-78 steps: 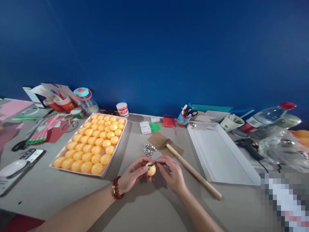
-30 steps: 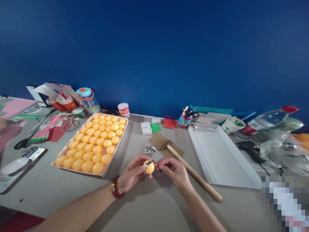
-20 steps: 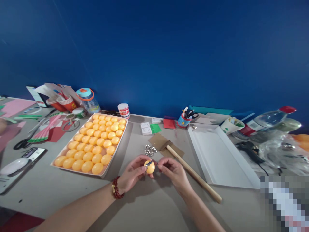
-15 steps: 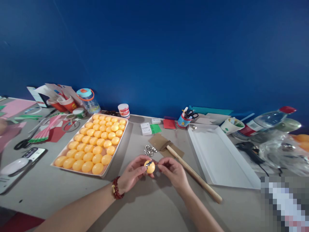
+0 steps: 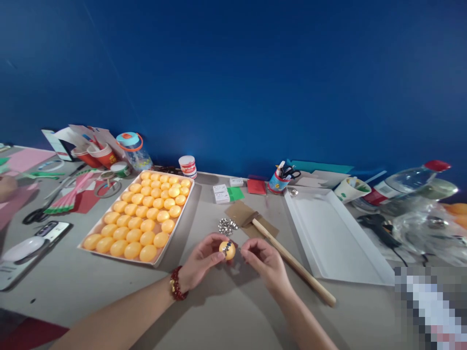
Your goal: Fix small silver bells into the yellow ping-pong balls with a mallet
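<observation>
An orange table tennis ball point(image 5: 230, 251) is gripped between the thumb and fingers of my left hand point(image 5: 204, 257), just above the table. Small shiny silver pieces form a band across its surface. To the right of the ball, and slightly apart from it, my right hand point(image 5: 263, 260) has thumb and fingertips pinched together. Whatever may be in that pinch is too small to make out. Behind the ball lies a little heap of shiny silver pieces point(image 5: 227, 226).
A box of orange balls point(image 5: 155, 265) stands left, a white tray point(image 5: 337, 233) right. Near my right hand, a wooden stick point(image 5: 302, 270) lies partly on brown sandpaper-like sheets point(image 5: 238, 212). Small white boxes point(image 5: 221, 196) sit behind. Another person's hand point(image 5: 6, 188) shows far left.
The ball has turned a little in my left hand, shifting its silver band. My right fingertips have drawn slightly to the right of it. At far left, the other person's hand has moved into fuller view.
</observation>
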Tool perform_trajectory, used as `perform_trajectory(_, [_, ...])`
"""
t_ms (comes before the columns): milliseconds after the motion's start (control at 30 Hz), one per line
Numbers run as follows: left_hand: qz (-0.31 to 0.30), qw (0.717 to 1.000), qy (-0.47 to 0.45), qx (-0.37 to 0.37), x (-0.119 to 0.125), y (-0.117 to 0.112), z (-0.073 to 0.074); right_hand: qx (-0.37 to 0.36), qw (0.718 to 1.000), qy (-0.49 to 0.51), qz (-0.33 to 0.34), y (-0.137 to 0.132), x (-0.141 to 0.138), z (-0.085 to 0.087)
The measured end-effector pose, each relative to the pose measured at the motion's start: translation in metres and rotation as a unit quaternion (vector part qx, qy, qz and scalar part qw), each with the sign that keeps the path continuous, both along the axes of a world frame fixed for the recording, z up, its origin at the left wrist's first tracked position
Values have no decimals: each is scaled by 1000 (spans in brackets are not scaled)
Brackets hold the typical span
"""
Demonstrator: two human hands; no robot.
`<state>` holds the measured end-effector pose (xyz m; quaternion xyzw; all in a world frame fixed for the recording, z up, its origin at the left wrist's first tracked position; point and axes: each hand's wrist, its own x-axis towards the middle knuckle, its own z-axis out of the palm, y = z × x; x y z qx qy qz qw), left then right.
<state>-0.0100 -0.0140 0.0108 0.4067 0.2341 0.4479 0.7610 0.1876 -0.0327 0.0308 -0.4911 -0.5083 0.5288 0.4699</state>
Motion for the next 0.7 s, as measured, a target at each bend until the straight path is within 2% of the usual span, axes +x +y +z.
perform_trajectory(100, [21,999,22,15,2,1,-1,-31,997,65,42,-6,-4,6])
perform_trajectory(200, [21,999,40,18,2,1,-1,-44,993,88,58,-10,-8,8])
perform_trajectory(467, [13,999,42,20,2,-2,-2,-60,993,93,44,-9,-13,6])
perform_trajectory(700, [14,998,56,27,2,-1,0,-66,992,97,50,-9,-12,-3])
